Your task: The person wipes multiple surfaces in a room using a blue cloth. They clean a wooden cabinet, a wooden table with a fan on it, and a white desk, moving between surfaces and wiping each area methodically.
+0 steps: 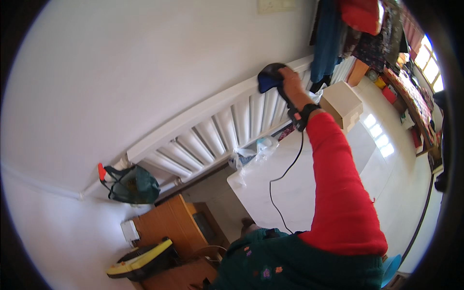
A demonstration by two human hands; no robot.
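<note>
In my right hand (pixel 293 82) is a corded handheld appliance (pixel 269 79) with a rounded black and blue head; its exact kind is unclear. The head is over the top rail of a white wall radiator (pixel 232 119), and I cannot tell if it touches. A black handle runs down along my wrist, which wears a black band. From the handle's lower end a thin black cord (pixel 270 186) curves down towards my body. A red sleeve covers my reaching arm. My left hand is out of view.
Clothes (pixel 326 40) hang over the radiator's far end, near a cardboard box (pixel 340 99). A dark green bag (pixel 136 185) hangs at its near end. Plastic bags (pixel 253 152) lie beside a white tabletop (pixel 290 174). Wooden furniture (pixel 170 221) bears a yellow and black object (pixel 141 259).
</note>
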